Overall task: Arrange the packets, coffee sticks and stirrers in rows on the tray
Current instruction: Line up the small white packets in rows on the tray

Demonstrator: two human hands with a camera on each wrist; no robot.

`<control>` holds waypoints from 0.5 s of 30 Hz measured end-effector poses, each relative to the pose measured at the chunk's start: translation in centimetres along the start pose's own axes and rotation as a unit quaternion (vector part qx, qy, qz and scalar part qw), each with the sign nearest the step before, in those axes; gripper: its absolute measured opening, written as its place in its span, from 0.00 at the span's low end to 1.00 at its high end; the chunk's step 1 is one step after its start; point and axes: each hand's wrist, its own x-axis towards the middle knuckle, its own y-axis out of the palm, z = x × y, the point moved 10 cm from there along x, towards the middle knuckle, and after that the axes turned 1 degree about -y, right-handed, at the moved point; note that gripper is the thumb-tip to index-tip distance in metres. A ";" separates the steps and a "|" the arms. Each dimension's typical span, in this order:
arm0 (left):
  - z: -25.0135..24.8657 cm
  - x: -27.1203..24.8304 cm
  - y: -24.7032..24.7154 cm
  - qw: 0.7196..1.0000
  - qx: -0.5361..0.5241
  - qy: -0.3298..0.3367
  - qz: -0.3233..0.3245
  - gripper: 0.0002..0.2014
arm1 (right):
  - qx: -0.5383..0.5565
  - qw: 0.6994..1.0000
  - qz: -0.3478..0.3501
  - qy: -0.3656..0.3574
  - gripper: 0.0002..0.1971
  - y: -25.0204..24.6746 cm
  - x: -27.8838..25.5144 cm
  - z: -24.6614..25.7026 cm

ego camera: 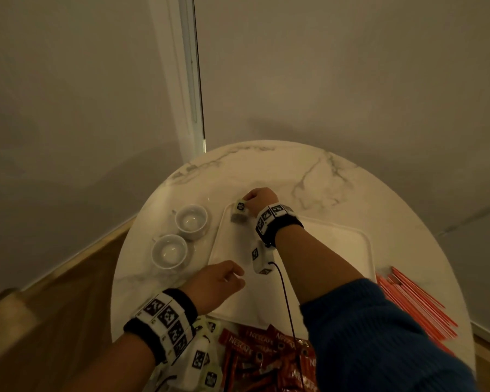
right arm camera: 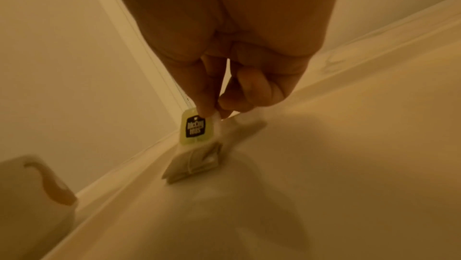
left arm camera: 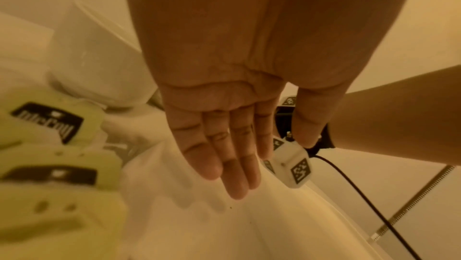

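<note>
A white rectangular tray (ego camera: 334, 244) lies in the middle of the round marble table. My right hand (ego camera: 259, 198) reaches to its far left corner and pinches the top of a tea bag packet (ego camera: 239, 212) with a green tag. In the right wrist view the tea bag packet (right arm camera: 197, 142) hangs from thumb and forefinger, its lower end touching the tray (right arm camera: 324, 185) by the rim. My left hand (ego camera: 221, 281) hovers over the tray's near left edge, fingers straight (left arm camera: 224, 158) and holding nothing. Green-tagged packets (left arm camera: 49, 165) lie left of it.
Two white cups (ego camera: 191, 220) (ego camera: 169, 250) stand left of the tray. Red coffee sticks (ego camera: 266, 355) and more tea packets (ego camera: 207, 360) are piled at the table's near edge. Orange stirrers (ego camera: 416, 306) lie at the right. A cable (ego camera: 287, 306) runs from the right wrist.
</note>
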 end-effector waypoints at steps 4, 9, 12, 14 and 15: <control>-0.4 -0.2 -0.2 0.998 0.060 0.014 0.000 0.09 | -0.004 1.000 -0.001 0.002 0.08 0.5 0.5 0.1; -0.2 -0.6 -0.4 0.999 0.049 0.015 -0.002 0.10 | 0.013 1.000 -0.013 0.015 0.08 0.4 0.6 -0.1; 0.0 -0.8 -0.5 0.999 0.038 0.014 -0.001 0.10 | 0.021 1.000 -0.007 0.022 0.08 0.7 0.7 -0.1; 0.0 -0.9 -0.6 0.999 0.033 0.013 -0.002 0.10 | 0.027 0.999 -0.004 0.028 0.09 0.7 0.7 -0.1; 0.0 -0.9 -0.7 0.999 0.035 0.013 -0.003 0.09 | 0.029 0.999 -0.002 0.029 0.09 0.7 0.7 -0.1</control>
